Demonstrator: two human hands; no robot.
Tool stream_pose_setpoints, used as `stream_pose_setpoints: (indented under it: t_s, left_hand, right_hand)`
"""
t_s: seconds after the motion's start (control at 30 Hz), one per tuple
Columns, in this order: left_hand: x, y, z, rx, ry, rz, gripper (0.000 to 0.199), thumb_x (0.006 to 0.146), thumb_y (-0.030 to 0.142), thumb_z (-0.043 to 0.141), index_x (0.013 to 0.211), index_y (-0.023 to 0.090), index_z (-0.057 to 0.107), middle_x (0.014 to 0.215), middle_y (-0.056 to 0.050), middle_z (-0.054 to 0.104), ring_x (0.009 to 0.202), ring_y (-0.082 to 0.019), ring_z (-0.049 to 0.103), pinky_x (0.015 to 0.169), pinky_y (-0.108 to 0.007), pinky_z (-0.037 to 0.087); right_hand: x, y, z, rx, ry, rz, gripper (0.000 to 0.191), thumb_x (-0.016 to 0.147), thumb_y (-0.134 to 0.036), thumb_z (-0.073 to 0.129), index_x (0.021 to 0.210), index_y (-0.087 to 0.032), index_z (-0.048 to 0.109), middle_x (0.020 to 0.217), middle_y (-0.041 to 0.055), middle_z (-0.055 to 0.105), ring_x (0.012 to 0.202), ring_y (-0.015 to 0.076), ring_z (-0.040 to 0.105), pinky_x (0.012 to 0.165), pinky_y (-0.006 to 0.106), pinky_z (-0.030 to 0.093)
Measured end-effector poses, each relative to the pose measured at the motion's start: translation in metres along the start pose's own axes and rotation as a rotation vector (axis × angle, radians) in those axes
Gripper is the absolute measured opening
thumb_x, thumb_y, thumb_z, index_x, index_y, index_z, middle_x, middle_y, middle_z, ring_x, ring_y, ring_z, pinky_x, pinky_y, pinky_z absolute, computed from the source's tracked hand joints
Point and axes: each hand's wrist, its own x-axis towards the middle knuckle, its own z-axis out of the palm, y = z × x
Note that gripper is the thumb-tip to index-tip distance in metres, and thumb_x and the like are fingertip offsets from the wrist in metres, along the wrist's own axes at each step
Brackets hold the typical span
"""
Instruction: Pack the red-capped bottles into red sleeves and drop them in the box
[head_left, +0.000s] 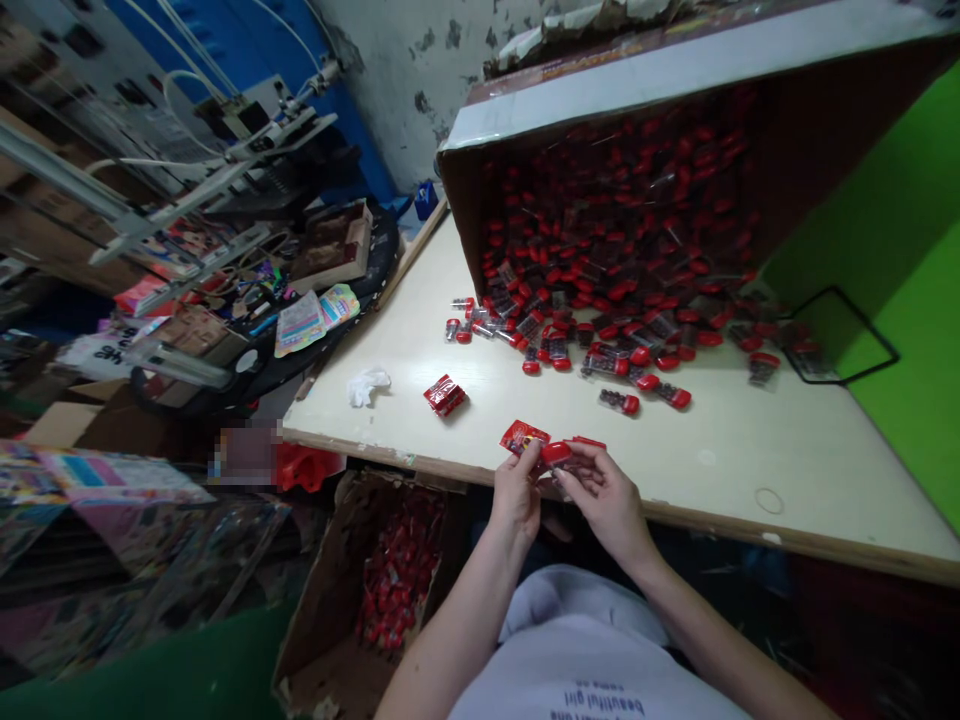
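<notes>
Near the table's front edge, my left hand (517,488) pinches a red printed card (523,438). Close beside it, my right hand (604,492) has its fingers around a small clear container with a red cap (556,455). The two hands almost meet, and the container's lower part is hidden by fingers. Another red card (589,441) shows just behind my right hand. To the left lies a small stack of red packets (445,396). Many red-capped containers (619,401) with dark contents are spread across the table beyond my hands.
A large tipped carton (461,200) spills containers onto the table (720,450). Below the left front edge stands an open carton (319,610) with red-capped items. Crumpled tissue (368,387), a rubber band (769,501) and a black frame (874,375) lie around; a machine (225,180) stands left.
</notes>
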Motion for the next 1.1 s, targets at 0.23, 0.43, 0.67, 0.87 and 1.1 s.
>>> stream_pose_setpoints:
  t_s: [0.23, 0.43, 0.67, 0.87, 1.1]
  left_hand:
    - [-0.001, 0.000, -0.004, 0.045, -0.001, 0.081, 0.034, 0.056, 0.038, 0.078, 0.077, 0.012, 0.067, 0.073, -0.004, 0.066, 0.062, -0.011, 0.058, 0.059, -0.023, 0.038]
    - [-0.002, 0.003, -0.010, 0.071, -0.025, 0.110, 0.042, 0.067, 0.053, 0.065, 0.076, 0.013, 0.067, 0.073, -0.006, 0.066, 0.063, -0.013, 0.058, 0.061, -0.025, 0.040]
    - [0.005, 0.009, -0.015, 0.097, 0.071, 0.183, 0.031, 0.054, 0.036, 0.079, 0.065, 0.011, 0.065, 0.062, -0.003, 0.064, 0.060, -0.011, 0.057, 0.060, -0.023, 0.038]
    - [0.011, 0.017, -0.017, 0.051, 0.149, 0.151, 0.034, 0.049, 0.032, 0.082, 0.059, 0.013, 0.057, 0.064, 0.000, 0.062, 0.056, -0.007, 0.054, 0.052, -0.021, 0.031]
    - [0.012, 0.019, -0.014, -0.030, 0.133, 0.031, 0.035, 0.051, 0.036, 0.082, 0.066, 0.014, 0.058, 0.063, 0.003, 0.057, 0.055, -0.006, 0.048, 0.052, -0.022, 0.028]
  right_hand:
    - [-0.001, 0.000, -0.002, -0.062, -0.045, -0.023, 0.032, 0.078, -0.028, 0.062, 0.109, -0.025, 0.058, 0.102, 0.0049, 0.065, 0.089, 0.0213, 0.065, 0.081, 0.035, 0.052]
    - [-0.002, 0.003, -0.002, -0.040, -0.049, -0.003, 0.032, 0.077, -0.028, 0.063, 0.109, -0.024, 0.058, 0.101, 0.0054, 0.066, 0.088, 0.0217, 0.065, 0.081, 0.036, 0.052]
    - [-0.003, 0.004, -0.009, -0.036, -0.059, 0.009, 0.034, 0.078, -0.031, 0.063, 0.110, -0.022, 0.057, 0.099, 0.0067, 0.066, 0.088, 0.0212, 0.065, 0.081, 0.036, 0.053]
    - [-0.005, 0.010, -0.015, -0.027, -0.057, 0.029, 0.035, 0.078, -0.032, 0.063, 0.111, -0.022, 0.056, 0.098, 0.0066, 0.067, 0.087, 0.0213, 0.065, 0.079, 0.036, 0.053]
    - [-0.013, 0.006, -0.008, -0.019, -0.129, 0.024, 0.032, 0.080, -0.029, 0.062, 0.110, -0.023, 0.055, 0.099, 0.0063, 0.066, 0.090, 0.0211, 0.064, 0.083, 0.036, 0.052]
